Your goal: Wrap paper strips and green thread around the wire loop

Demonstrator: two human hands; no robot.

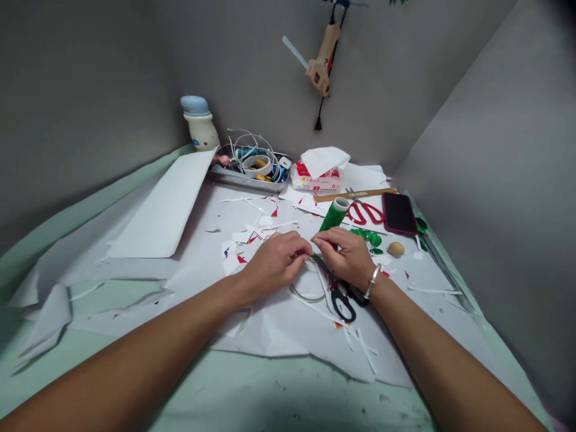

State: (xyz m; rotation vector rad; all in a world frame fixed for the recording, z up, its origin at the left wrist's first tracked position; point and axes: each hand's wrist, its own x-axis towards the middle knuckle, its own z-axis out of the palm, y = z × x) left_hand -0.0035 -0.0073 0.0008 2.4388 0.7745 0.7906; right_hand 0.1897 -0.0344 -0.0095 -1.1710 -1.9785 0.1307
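My left hand and my right hand are close together over the paper, thumb and fingers pinched on each. A small bit of green shows by the left fingertips, too small to make out; what the right fingers hold is hidden. Just behind the right hand stands a spool of green thread, leaning a little. Under the hands lie black-handled scissors, their blades partly covered. A thin pale ring rests on the paper beside them. Green leaf-like pieces and a small tan ball sit right of the spool.
White paper covers the green table, strewn with scraps. A metal tray of supplies, tissue pack, ruler, red scissors and phone lie behind. White board stands left; a glue gun hangs above.
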